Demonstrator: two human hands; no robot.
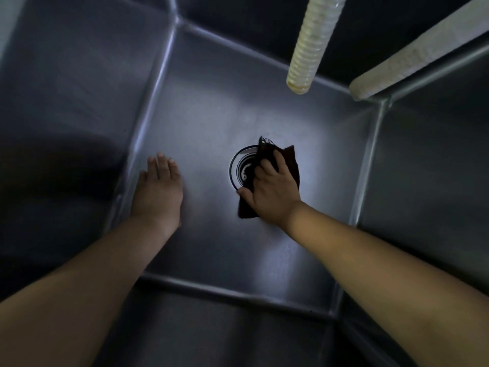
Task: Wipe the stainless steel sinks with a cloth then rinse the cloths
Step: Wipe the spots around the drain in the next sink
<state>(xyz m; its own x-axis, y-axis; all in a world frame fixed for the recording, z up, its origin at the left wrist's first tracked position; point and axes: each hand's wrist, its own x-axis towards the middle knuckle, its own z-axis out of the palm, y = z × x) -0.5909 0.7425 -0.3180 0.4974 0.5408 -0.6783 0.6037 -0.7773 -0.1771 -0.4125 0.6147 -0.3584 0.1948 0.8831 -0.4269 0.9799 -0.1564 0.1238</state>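
I look straight down into a deep stainless steel sink (211, 107). My right hand (270, 192) presses a dark cloth (289, 161) onto the sink floor, its fingers spread over the cloth, which covers the right side of the round drain (242, 169). My left hand (158, 189) lies flat with straight fingers on the sink floor near the left wall and holds nothing. Both forearms reach down from the bottom of the view.
A ribbed pale hose (309, 46) hangs down over the back of the sink. A pale flat bar (412, 54) lies along the sink's upper right rim. Steel walls enclose the basin on all sides.
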